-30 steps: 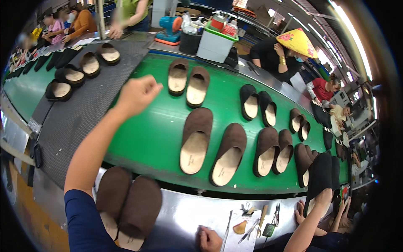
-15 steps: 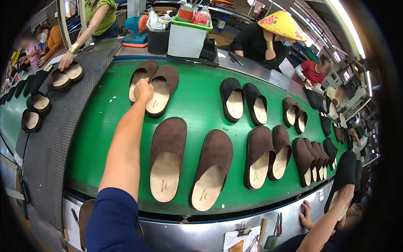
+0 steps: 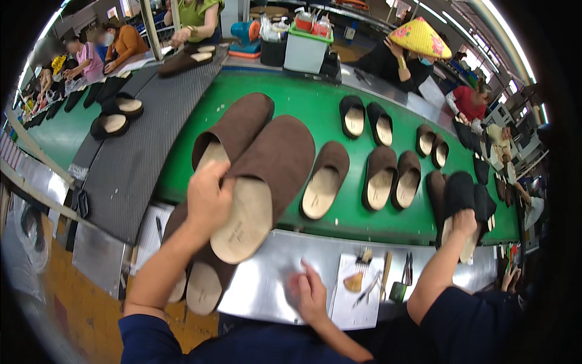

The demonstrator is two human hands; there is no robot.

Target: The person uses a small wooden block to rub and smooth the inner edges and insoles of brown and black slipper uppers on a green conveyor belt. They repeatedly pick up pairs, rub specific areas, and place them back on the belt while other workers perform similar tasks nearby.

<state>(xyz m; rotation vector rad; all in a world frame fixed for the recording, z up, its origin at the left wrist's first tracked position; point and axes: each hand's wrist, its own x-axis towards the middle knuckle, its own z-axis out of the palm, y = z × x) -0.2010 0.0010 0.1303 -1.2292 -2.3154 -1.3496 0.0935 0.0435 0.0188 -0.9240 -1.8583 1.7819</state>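
Observation:
My left hand point(image 3: 209, 197) is closed on a pair of brown clogs point(image 3: 276, 161), fingers reaching into their openings. The pair is raised, toes pointing away, over the near edge of the green belt point(image 3: 288, 100). My right hand point(image 3: 312, 297) hovers over the metal ledge point(image 3: 260, 291) with fingers apart and nothing in it, its fingers partly blurred. Just beyond the held pair, a single brown clog point(image 3: 325, 182) rests on the belt. Below my left hand, more brown clogs point(image 3: 206, 285) show partly at the ledge's left end.
Farther right stand brown clogs point(image 3: 382, 179) and black clogs point(image 3: 353, 116). A co-worker's hand point(image 3: 462, 224) at the right grips black clogs point(image 3: 461, 193). Paper sheets point(image 3: 351, 309) and tools point(image 3: 398, 291) lie on the ledge. A grey ribbed strip point(image 3: 136, 164) borders the belt's left.
My left hand has drawn the brown pair up and toward me from the belt's far side. My right hand is now over the ledge. The co-worker's black clogs have moved over the belt.

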